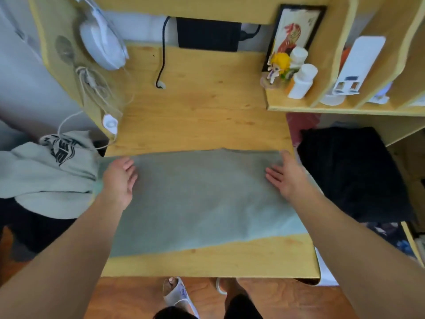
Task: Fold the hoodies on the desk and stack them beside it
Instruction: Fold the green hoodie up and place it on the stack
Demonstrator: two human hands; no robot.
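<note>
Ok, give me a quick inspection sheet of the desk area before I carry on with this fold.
Surface: wooden desk, far half bare.
Job's things: grey-green hoodie spread flat on the near half; pale printed hoodie off the left edge; black garment on the right.
Clutter: figurine, white bottles, framed picture on the side shelf.
Grippers: left hand and right hand open, at the hoodie's ends.
Cables: black cable on the desk; white cords at left.
Surroundings: black box at the back.
</note>
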